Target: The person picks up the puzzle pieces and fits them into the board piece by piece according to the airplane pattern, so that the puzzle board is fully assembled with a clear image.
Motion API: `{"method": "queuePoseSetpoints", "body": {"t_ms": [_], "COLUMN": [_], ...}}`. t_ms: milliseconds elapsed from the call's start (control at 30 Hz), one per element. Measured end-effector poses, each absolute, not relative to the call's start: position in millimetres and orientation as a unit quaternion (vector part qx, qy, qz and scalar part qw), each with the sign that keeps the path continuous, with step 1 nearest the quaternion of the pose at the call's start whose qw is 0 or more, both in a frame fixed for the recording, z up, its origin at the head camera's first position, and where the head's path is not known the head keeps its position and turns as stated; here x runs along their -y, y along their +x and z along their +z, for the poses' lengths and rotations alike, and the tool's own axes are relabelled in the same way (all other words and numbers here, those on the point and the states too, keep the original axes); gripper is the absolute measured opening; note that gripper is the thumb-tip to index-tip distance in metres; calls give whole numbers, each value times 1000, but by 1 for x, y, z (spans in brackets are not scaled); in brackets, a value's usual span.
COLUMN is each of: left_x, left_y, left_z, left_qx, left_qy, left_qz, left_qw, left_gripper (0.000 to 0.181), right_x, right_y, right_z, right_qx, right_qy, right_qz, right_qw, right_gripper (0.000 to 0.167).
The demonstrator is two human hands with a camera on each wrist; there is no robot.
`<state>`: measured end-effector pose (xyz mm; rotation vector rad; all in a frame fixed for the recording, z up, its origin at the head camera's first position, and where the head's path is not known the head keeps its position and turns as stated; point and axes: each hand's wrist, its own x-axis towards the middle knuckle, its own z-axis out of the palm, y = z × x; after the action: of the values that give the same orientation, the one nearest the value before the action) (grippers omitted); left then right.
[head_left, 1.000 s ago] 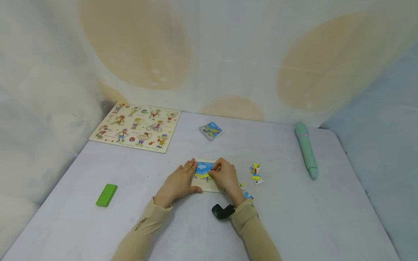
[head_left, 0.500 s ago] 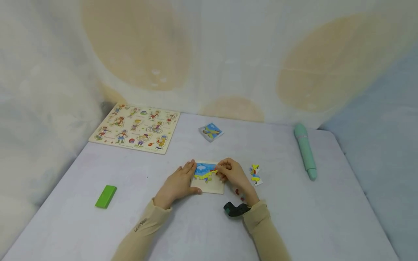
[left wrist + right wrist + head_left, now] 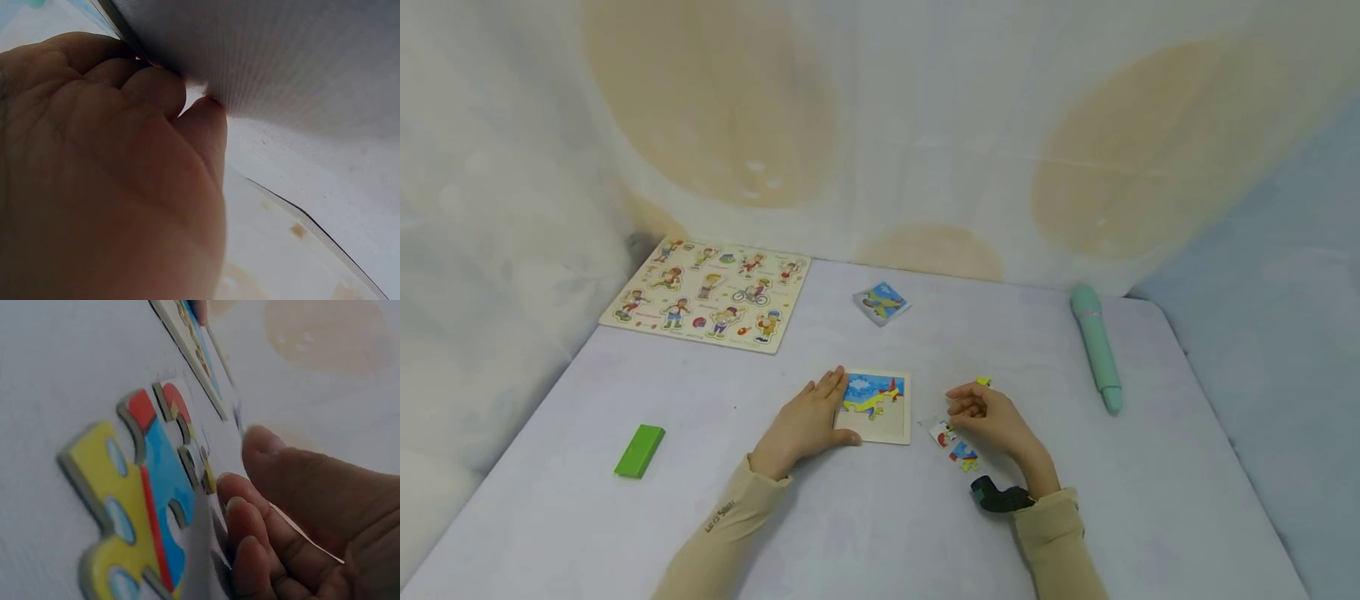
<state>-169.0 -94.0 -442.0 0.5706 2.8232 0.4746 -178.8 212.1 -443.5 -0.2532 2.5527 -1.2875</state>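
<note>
A small square puzzle board has blue and yellow pieces across its upper part, with a red-marked one at the upper right. My left hand rests flat along its left edge, thumb by the lower edge; in the left wrist view that hand fills much of the frame. To the board's right, my right hand hovers with loosely bent fingers, holding nothing visible. Beside it lie a white-and-red piece and a blue piece. A yellow piece appears large in the right wrist view. Other pieces are partly hidden.
A large board with figures lies at the back left, and a square picture card behind the puzzle board. A green block is at the left, a mint-green stick at the right.
My right hand has left the puzzle board and moved right, over the loose pieces. The red-marked piece it held now lies in the board's upper right. My left hand has stayed put.
</note>
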Motion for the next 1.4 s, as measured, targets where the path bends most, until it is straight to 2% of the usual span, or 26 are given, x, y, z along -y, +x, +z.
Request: {"method": "queuePoseSetpoints", "body": {"t_ms": [167, 400, 533, 767, 1233, 1400], "left_x": [93, 93, 94, 94, 93, 94], "left_y": [-170, -168, -169, -169, -170, -169], "left_z": [-442, -441, -442, -444, -447, -446], "left_qx": [-961, -961, -962, -962, -962, -961], "left_qy": [195, 192, 194, 196, 193, 193], "left_qz": [166, 164, 159, 157, 162, 165], "left_qw": [106, 115, 113, 108, 107, 106], "left_gripper": [101, 101, 101, 101, 100, 100], "right_x": [-213, -203, -206, -210, -204, -195], "right_y": [-174, -170, -171, -175, -180, -183], "right_z": [-443, -444, -447, -457, -452, -453], "right_qx": [-888, -909, -897, -879, -873, -865], "right_qy": [-143, -142, -149, -140, -60, -81], "right_qz": [-413, -367, -394, -439, -472, -489], "right_qw": [143, 136, 135, 123, 109, 79], "right_gripper": [43, 28, 26, 10, 20, 19]}}
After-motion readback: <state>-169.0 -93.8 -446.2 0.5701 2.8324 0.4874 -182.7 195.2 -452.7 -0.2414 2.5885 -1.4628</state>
